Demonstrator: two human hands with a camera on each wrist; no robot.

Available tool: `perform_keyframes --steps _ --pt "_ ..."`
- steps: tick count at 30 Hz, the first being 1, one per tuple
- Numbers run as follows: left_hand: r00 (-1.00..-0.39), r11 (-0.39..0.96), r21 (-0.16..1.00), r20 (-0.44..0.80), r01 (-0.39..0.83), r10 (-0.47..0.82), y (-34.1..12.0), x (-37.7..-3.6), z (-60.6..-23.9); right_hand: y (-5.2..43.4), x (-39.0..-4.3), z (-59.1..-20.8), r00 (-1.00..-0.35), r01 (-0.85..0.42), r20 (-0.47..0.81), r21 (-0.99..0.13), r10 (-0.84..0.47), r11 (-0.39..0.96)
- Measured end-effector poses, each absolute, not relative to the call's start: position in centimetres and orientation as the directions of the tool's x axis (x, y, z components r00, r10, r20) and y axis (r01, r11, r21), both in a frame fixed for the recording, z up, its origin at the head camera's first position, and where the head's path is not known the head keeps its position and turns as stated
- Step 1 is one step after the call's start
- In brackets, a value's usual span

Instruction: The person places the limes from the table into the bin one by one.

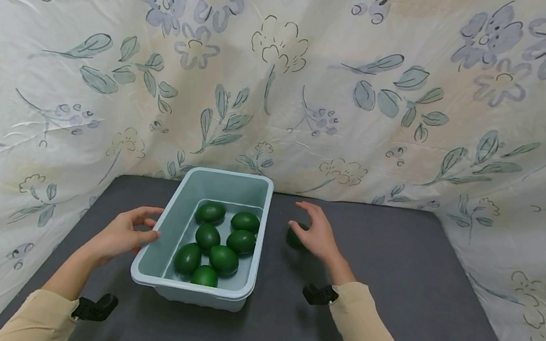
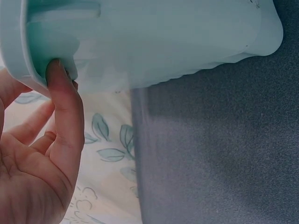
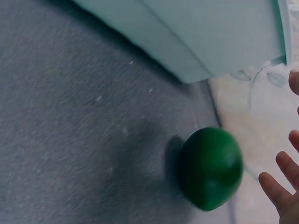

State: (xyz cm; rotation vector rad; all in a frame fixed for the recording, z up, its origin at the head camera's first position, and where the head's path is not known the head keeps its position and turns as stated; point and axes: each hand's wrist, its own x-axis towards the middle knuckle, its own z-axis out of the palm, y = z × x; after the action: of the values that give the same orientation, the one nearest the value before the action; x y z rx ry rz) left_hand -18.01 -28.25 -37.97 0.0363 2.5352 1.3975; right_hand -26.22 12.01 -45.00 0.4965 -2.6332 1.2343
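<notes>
A pale blue-green plastic bin (image 1: 204, 288) sits on the dark table, with several glossy dark-green, egg-shaped fruits (image 1: 223, 260) lying on its floor. At the bin's left rim, my left hand (image 1: 124, 233) grips the edge. The left wrist view shows the thumb (image 2: 63, 100) tucked under the rim. To the right of the bin, my right hand (image 1: 318, 236) hovers over a single green fruit (image 3: 210, 169), fingers spread and apart from it. From the head view the hand partly hides that fruit; the right wrist view shows it whole, with a slightly pointed end.
A dark grey cloth-like surface (image 1: 394, 281) covers the table. Behind it and at both sides hangs a pale floral curtain (image 1: 316, 83), close to the table's back edge. Each wrist carries a black strap (image 1: 320, 295) below a beige sleeve (image 1: 370, 336).
</notes>
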Motion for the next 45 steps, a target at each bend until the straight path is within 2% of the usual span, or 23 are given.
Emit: perform_keyframes --steps 14,19,23,33,45 --pt "-0.971 0.536 0.839 -0.193 -0.089 0.142 -28.3 -18.0 -38.1 13.4 -26.2 -48.3 -0.959 -0.285 0.221 -0.712 -0.18 0.642" --pt "-0.972 0.54 0.837 -0.192 -0.088 0.139 -28.3 -18.0 -38.1 13.5 -26.0 -49.3 -0.942 -0.332 0.281 -0.7 -0.183 0.632" --pt "-0.972 0.547 0.833 -0.191 -0.087 0.136 -28.3 -18.0 -38.1 13.3 -25.8 -49.7 -0.937 -0.342 0.303 -0.693 -0.174 0.635" --pt "-0.972 0.549 0.831 -0.193 -0.09 0.134 -28.2 -18.0 -38.0 12.8 -26.0 -50.2 -0.971 -0.238 0.198 -0.712 -0.137 0.66" --pt "-0.972 0.559 0.824 -0.198 -0.095 0.128 -28.2 -18.0 -38.1 12.6 -25.9 -50.5 -0.968 -0.243 0.221 -0.709 -0.119 0.662"
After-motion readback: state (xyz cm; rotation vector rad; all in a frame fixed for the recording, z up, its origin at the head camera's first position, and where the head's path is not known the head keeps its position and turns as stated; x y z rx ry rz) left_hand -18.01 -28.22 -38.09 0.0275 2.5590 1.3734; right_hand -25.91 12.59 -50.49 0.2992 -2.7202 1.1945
